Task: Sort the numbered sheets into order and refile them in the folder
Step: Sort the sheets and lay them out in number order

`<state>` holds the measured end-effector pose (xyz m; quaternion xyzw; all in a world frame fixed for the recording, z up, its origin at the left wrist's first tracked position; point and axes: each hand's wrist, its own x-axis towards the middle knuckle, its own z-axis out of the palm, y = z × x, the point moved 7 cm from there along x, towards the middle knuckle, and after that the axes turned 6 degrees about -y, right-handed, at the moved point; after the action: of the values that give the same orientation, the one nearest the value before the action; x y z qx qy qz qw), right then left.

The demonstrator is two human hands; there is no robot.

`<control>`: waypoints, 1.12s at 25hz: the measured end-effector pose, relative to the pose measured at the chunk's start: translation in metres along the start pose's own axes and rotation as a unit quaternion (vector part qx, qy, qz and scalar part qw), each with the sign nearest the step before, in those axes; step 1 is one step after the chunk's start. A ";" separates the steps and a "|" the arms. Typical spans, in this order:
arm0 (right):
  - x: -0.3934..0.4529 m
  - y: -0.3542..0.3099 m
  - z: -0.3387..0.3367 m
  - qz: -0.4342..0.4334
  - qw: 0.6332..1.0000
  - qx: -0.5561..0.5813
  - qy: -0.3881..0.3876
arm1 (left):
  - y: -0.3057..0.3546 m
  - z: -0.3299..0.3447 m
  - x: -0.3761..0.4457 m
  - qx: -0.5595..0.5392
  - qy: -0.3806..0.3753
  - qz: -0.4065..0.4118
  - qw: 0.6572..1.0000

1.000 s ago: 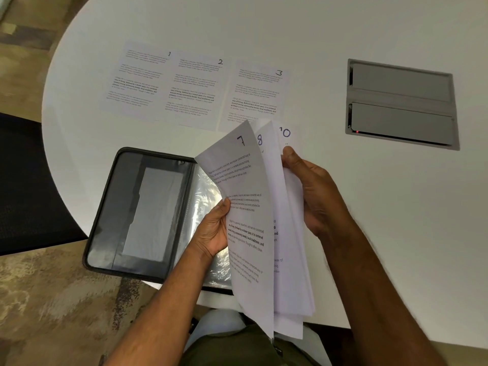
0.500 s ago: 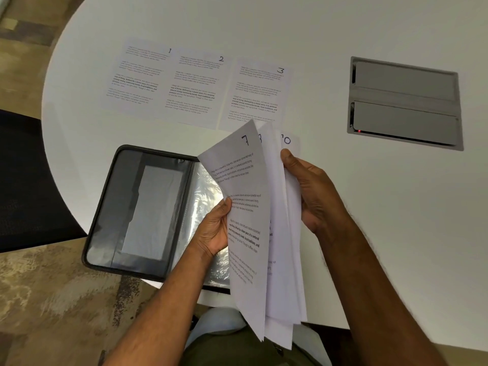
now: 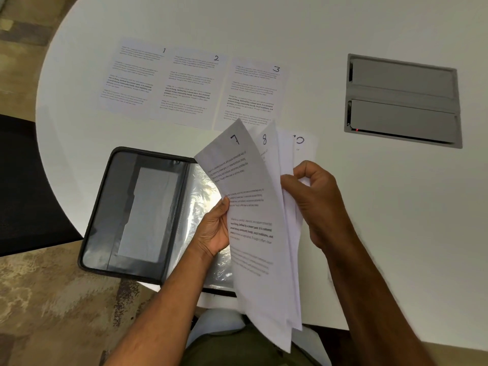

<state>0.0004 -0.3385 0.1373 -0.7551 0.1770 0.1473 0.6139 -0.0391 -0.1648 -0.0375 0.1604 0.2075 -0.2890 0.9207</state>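
White printed sheets (image 3: 253, 220) are being fanned above the desk's near edge: the left hand (image 3: 214, 231) is pinching the front page's side, the right hand (image 3: 314, 204) curling around the back ones. Handwritten 7, 8 and 10 are showing; 1, 2 and 3 are lying along the far side of the white round desk (image 3: 369, 233). Sorting is seemingly underway; next, finding 4. The black zip folder (image 3: 132, 210) is lying open at the near-left edge.

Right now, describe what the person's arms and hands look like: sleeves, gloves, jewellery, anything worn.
Both forearms are bare as far up as the picture shows; no sleeves or cuffs appear. The left hand and right hand wear no gloves. No watch, bracelet or ring shows on the visible sides. The right forearm is slightly blurred.
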 end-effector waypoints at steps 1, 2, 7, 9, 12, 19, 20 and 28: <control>-0.001 -0.002 -0.003 -0.007 1.000 0.000 0.011 | -0.001 0.002 0.001 0.003 -0.001 0.001 1.000; -0.001 -0.004 -0.005 -0.017 1.000 0.002 0.021 | -0.003 0.003 0.002 0.007 -0.004 0.000 1.000; -0.005 -0.015 -0.018 -0.065 0.996 -0.010 0.066 | -0.010 0.004 0.007 0.009 -0.008 -0.004 1.000; -0.005 -0.017 -0.023 -0.070 0.995 -0.010 0.074 | -0.012 0.004 0.009 0.006 -0.007 -0.001 1.000; -0.007 -0.018 -0.028 -0.078 0.994 -0.010 0.077 | -0.012 0.006 0.012 0.003 -0.006 0.008 1.000; -0.012 -0.010 -0.027 -0.062 0.995 -0.074 -0.002 | -0.015 0.004 0.017 -0.022 0.015 0.025 0.999; -0.015 -0.009 -0.026 -0.066 0.993 -0.101 -0.011 | -0.015 0.004 0.017 -0.027 0.016 0.027 0.999; -0.018 -0.003 -0.027 -0.063 0.985 -0.155 -0.044 | -0.019 0.001 0.017 0.007 0.019 0.021 1.000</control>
<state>-0.0142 -0.3628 0.1538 -0.8439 0.0767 0.1665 0.5042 -0.0380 -0.1883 -0.0479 0.1766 0.2191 -0.2678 0.9214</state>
